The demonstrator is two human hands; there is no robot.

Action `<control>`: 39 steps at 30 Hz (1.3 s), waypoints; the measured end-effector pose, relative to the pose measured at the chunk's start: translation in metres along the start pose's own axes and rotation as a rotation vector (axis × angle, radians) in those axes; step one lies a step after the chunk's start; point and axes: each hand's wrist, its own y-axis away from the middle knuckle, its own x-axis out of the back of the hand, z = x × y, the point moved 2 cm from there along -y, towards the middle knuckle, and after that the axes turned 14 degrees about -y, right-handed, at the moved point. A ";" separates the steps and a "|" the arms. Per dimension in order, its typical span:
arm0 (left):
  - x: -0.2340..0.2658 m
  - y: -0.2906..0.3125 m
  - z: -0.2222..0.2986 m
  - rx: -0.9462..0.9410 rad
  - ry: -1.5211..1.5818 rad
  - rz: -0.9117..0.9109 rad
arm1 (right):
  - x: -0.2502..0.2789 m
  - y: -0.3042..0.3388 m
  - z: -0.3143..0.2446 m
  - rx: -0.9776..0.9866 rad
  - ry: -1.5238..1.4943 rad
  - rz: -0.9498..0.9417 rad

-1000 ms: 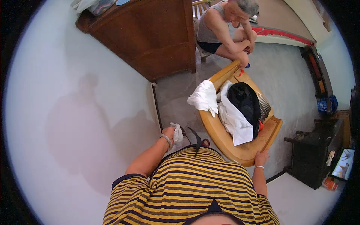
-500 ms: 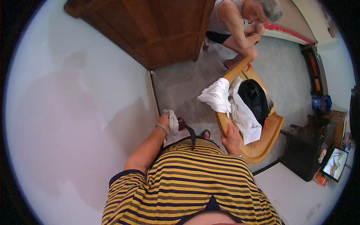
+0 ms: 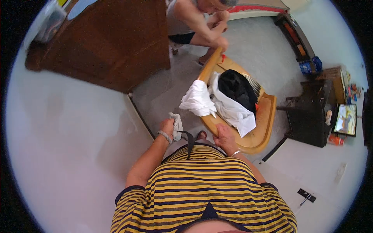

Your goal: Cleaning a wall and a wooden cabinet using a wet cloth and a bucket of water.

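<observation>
My left hand (image 3: pixel 167 126) is closed around a crumpled light grey cloth (image 3: pixel 177 125), held out in front of my waist near the wall. A black strap (image 3: pixel 190 144) hangs beside that cloth. With its fingers wrapped over the rail, my right hand (image 3: pixel 226 139) grips a yellow-brown wooden chair (image 3: pixel 267 116) with curved edges. One white cloth (image 3: pixel 197 99) is draped over the chair's left rail. Inside the curve lie a white garment (image 3: pixel 232 113) and a bundled black garment (image 3: pixel 237 89).
A person (image 3: pixel 188 17) sits low at the far side, a hand close to the chair's far end. A dark wooden cabinet (image 3: pixel 101 46) stands at the upper left beside a pale wall (image 3: pixel 70 136). To the right are a black table (image 3: pixel 305 118), a lit screen (image 3: pixel 345 119) and a door handle (image 3: pixel 307 196).
My view has turned to the right, so the chair, cabinet and person sit further left in it. Both hands keep their hold on the cloth and the chair.
</observation>
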 end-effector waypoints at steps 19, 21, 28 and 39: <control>-0.122 0.037 0.010 -0.252 -0.820 0.173 | 0.089 0.143 0.181 -0.724 0.185 0.565; -0.130 0.041 0.006 -0.281 -0.577 0.084 | 0.090 0.141 0.188 -0.781 0.139 0.549; -0.153 0.051 0.004 -0.325 -0.677 0.436 | 0.101 0.155 0.236 -0.758 -0.096 0.831; -0.184 0.066 -0.013 -0.277 -0.726 0.972 | 0.109 0.147 0.253 -0.892 -0.290 0.696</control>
